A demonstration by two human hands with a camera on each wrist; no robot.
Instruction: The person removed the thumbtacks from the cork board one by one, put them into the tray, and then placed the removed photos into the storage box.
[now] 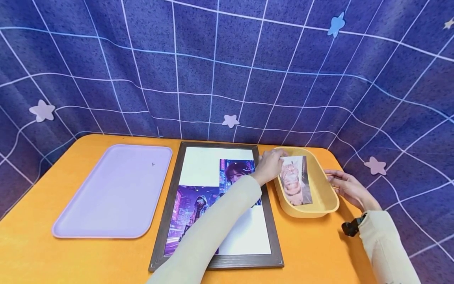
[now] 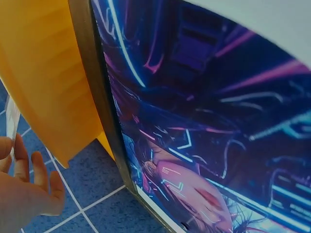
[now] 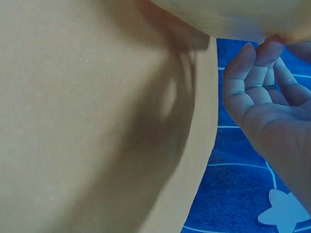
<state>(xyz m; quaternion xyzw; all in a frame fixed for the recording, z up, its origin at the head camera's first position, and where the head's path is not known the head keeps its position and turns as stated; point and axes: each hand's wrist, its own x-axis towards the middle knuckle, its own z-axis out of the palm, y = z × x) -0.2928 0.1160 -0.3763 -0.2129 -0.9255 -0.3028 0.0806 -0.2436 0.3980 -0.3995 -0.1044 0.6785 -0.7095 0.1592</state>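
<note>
My left hand [image 1: 270, 165] reaches across the dark picture frame to the near-left rim of the yellow basket [image 1: 323, 197]. It pinches the top of a cat picture card [image 1: 292, 183], which slants down inside the basket. From the left wrist view, the card [image 2: 13, 119] shows nearly edge-on at the thumb and fingers of the left hand [image 2: 29, 189]. On the basket's right side, the fingertips of my right hand [image 1: 349, 189] touch the outer wall. Its fingers look loosely bent in the right wrist view, under the basket [image 3: 243, 19].
The frame [image 1: 244, 261] has a white board with purple neon city picture pieces [image 1: 198, 197] on it, partly behind the left sleeve. To its left lies a lilac tray [image 1: 113, 193] with a small dark mark. A blue star-patterned curtain [image 1: 227, 79] hangs behind the orange table [image 1: 305, 252].
</note>
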